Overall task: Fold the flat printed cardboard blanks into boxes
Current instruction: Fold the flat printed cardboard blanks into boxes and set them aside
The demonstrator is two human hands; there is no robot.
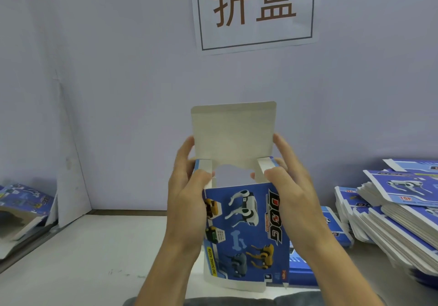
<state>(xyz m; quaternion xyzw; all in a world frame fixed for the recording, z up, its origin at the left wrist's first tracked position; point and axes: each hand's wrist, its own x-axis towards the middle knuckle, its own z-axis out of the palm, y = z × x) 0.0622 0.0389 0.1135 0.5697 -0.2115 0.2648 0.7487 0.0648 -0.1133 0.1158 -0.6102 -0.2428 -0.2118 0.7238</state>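
I hold a blue printed box (246, 232), opened into a tube, upright in front of me above the table. Its large top flap (233, 131) stands up, showing a plain grey inside. My left hand (187, 194) grips the box's left side, with the thumb on the small left side flap (205, 167). My right hand (288, 191) grips the right side, its thumb pressing the small right side flap (265, 165) inward. The front panel shows robot dogs and the word DOG.
A sloping stack of flat blue blanks (398, 213) lies on the table at the right, with one more blank (305, 258) behind the box. Folded boxes (23, 203) lie at the far left. A wall with a paper sign (254, 9) stands close behind.
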